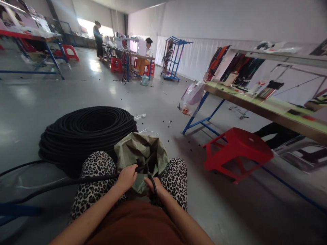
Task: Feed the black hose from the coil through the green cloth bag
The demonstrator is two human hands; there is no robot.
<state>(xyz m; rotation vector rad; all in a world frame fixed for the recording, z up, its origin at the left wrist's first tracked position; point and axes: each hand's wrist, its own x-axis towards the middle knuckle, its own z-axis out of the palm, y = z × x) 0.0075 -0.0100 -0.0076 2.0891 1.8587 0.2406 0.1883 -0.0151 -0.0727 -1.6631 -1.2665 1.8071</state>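
Between my knees stands an open olive woven sack (127,148), its mouth spread wide and its inside dark. My left hand (127,177) is closed around a thick black cord (99,178), which runs in from the left across my thigh and ends over the sack. In my right hand (156,187) is a pair of scissors (153,185), held by black handles, with the blades pointing up near the cord's end. Whether the blades touch the cord I cannot tell. A big coil of black cord (87,136) lies on the floor beyond my left knee.
A red plastic stool (237,151) stands on the right beside a worktable (255,102) with blue legs. Small black bits are scattered on the floor past the sack. Two people (98,41) are at a far table, and another person's arm (316,102) shows at the right edge.
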